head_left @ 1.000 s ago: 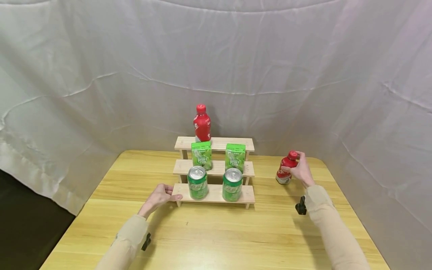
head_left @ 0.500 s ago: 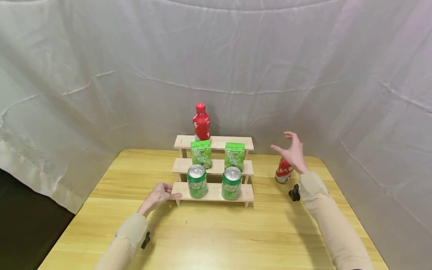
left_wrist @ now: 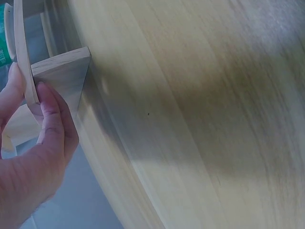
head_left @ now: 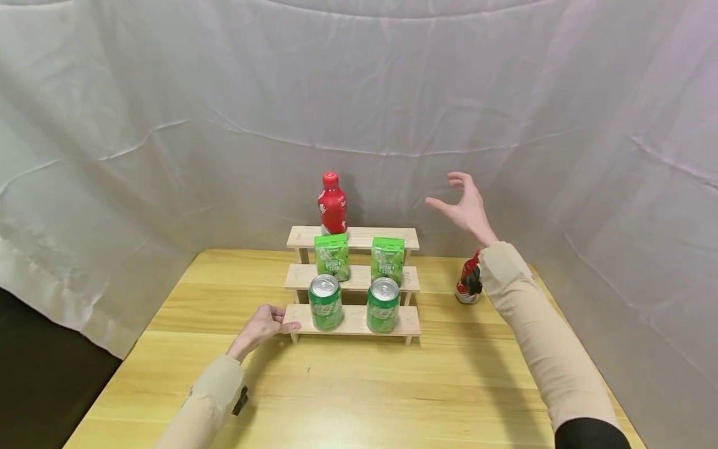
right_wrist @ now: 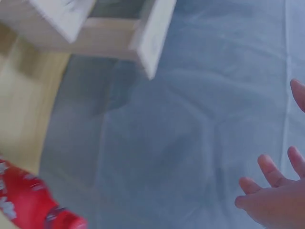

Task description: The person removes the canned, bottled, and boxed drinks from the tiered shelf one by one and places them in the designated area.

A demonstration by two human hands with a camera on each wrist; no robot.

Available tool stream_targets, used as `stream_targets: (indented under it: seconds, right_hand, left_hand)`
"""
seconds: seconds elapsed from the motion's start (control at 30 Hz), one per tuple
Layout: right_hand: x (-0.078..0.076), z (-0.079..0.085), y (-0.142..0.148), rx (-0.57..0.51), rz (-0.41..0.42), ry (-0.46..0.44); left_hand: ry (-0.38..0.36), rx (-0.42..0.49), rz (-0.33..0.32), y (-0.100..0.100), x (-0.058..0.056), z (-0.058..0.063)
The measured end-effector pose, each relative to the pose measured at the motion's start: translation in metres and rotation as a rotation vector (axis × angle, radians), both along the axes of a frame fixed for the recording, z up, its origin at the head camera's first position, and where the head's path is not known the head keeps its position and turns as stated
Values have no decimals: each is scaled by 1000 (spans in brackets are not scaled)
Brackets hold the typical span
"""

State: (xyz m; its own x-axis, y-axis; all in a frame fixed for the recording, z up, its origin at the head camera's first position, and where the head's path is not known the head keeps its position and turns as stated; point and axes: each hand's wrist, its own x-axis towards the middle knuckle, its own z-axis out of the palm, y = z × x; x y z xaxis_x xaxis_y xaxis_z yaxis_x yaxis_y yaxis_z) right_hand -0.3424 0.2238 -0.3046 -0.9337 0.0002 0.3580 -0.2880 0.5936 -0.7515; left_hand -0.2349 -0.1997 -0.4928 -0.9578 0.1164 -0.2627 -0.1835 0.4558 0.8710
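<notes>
A three-step wooden display rack (head_left: pixel 356 319) stands on the table, and my left hand (head_left: pixel 262 325) pinches the left end of its lowest board. The left wrist view shows the thumb and fingers (left_wrist: pixel 53 117) on either side of that board. My right hand (head_left: pixel 468 209) is in the air right of the rack, thumb and fingers spread, holding nothing. Below it a red bottle (head_left: pixel 462 290) stands on the table, partly hidden by the wrist camera. Another red bottle (head_left: pixel 333 211) is on the top step. Two green drink cartons (head_left: pixel 332 257) occupy the middle step, two green cans (head_left: pixel 325 304) the lowest.
The wooden table (head_left: pixel 359 393) extends in front of the rack and to both sides. Grey cloth (head_left: pixel 252 181) hangs behind and along the sides. A dark area (head_left: pixel 45 368) lies past the table's left edge.
My right hand has let go of the red bottle on the table, then risen and moved left, away from it. The left hand keeps its hold on the rack.
</notes>
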Motion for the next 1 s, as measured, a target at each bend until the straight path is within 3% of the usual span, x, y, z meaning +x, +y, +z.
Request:
stream_targets:
  seconds: [0.3,0.43,0.63,1.0]
  right_hand:
    - [-6,27,-34,-36,58,1]
    - [-7,32,-47,-60,73,-10]
    - [-10,33,-73,-104,119,-33]
    - [-12,24,-136,-145,191,-93]
  left_hand:
    - [20,18,-35,-4,2,4]
    - [2,6,-12,-3,1,2]
    - [0,-26,7,0,1,3]
    - [6,0,-8,-2,1,2]
